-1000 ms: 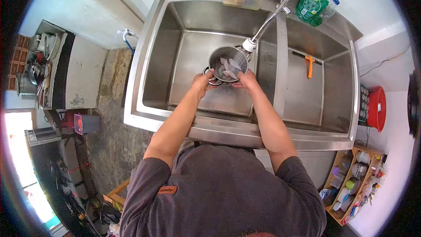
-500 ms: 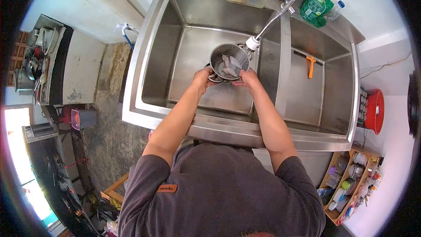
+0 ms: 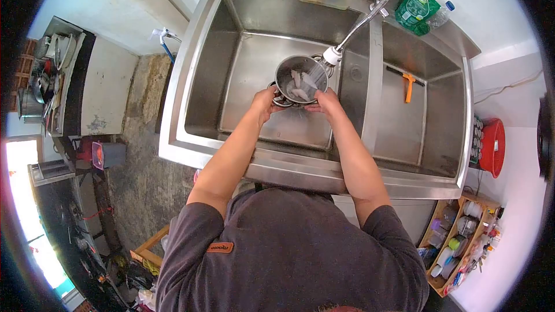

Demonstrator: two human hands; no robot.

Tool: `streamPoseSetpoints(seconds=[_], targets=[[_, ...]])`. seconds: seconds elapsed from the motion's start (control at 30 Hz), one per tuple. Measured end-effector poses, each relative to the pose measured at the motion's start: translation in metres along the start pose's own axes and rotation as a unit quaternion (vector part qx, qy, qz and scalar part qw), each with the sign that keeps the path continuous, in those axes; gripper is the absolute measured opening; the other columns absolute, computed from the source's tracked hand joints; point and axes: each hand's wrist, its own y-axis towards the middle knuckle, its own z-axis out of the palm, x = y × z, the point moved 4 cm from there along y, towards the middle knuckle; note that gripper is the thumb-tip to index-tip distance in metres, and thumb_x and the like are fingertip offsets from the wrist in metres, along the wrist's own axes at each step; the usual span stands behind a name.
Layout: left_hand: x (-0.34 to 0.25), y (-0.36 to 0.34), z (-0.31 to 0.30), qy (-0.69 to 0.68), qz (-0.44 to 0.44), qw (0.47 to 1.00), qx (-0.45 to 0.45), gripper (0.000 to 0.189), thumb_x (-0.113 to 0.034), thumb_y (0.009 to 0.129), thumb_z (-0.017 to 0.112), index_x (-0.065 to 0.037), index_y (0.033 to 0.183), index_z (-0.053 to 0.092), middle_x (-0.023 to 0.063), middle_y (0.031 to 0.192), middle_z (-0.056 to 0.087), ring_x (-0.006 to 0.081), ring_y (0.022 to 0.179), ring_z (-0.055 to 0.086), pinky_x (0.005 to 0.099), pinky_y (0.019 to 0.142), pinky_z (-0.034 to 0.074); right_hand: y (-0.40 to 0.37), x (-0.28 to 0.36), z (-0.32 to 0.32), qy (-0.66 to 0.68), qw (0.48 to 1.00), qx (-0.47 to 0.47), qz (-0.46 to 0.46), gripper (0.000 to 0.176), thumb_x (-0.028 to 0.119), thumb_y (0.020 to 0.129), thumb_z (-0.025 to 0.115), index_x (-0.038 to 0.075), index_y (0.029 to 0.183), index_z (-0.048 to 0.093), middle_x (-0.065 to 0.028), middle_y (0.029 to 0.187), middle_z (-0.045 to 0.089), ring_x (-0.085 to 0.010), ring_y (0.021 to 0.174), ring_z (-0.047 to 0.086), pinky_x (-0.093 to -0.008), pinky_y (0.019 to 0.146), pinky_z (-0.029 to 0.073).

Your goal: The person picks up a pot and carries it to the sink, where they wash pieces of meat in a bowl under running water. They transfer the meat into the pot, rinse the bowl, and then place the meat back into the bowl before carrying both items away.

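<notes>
Two-handed grip: my left hand [image 3: 265, 104] and right hand [image 3: 327, 103] clamp the pot [image 3: 301, 75] mid-frame while the faucet [image 3: 330, 55] sprays the pale pieces [image 3: 299, 91] inside. Looks mid-rinse, not drained yet.

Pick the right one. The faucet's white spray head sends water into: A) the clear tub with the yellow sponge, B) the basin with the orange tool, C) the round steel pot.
C: the stream from the white spray head lands in the round steel pot.
</notes>
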Motion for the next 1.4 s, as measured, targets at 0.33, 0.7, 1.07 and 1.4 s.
streamPoseSetpoints(seconds=[0.33, 0.7, 1.07, 1.4], targets=[[0.006, 0.011, -0.005, 0.004, 0.024, 1.000, -0.015, 0.044, -0.026, 0.083, 0.071, 0.007, 0.105, 0.053, 0.0157, 0.096, 0.062, 0.0241, 0.077, 0.067, 0.0381, 0.062, 0.061, 0.002, 0.000, -0.001, -0.001, 1.000, -0.022, -0.004, 0.039, 0.007, 0.085, 0.042, -0.006, 0.121, 0.039, -0.0238, 0.100, 0.062, -0.0334, 0.074, 0.068, -0.0386, 0.066, 0.060], [0.009, 0.015, -0.009, 0.040, 0.028, 0.997, -0.053, 0.046, -0.023, 0.077, 0.077, 0.006, 0.104, 0.054, 0.0133, 0.094, 0.064, 0.0240, 0.077, 0.066, 0.0364, 0.063, 0.060, 0.003, 0.000, -0.001, -0.001, 1.000, -0.015, -0.007, 0.042, 0.007, 0.083, 0.043, -0.007, 0.122, 0.035, -0.0259, 0.106, 0.059, -0.0368, 0.077, 0.068, -0.0407, 0.067, 0.060], [0.005, 0.012, -0.009, 0.047, 0.025, 0.996, -0.077, 0.045, -0.024, 0.077, 0.077, 0.006, 0.103, 0.056, 0.0124, 0.090, 0.066, 0.0227, 0.070, 0.068, 0.0340, 0.063, 0.058, 0.002, 0.000, -0.001, 0.004, 1.000, -0.022, 0.007, 0.043, 0.007, 0.082, 0.043, -0.006, 0.122, 0.033, -0.0261, 0.105, 0.059, -0.0369, 0.078, 0.068, -0.0422, 0.071, 0.059], [0.008, 0.015, -0.011, 0.049, 0.012, 0.994, -0.095, 0.035, -0.015, 0.082, 0.069, 0.010, 0.102, 0.056, 0.0183, 0.096, 0.065, 0.0256, 0.070, 0.069, 0.0310, 0.059, 0.061, 0.007, -0.007, -0.005, -0.017, 0.999, -0.010, 0.031, 0.044, 0.017, 0.089, 0.046, -0.005, 0.127, 0.037, -0.0225, 0.112, 0.058, -0.0311, 0.072, 0.069, -0.0385, 0.058, 0.058]])
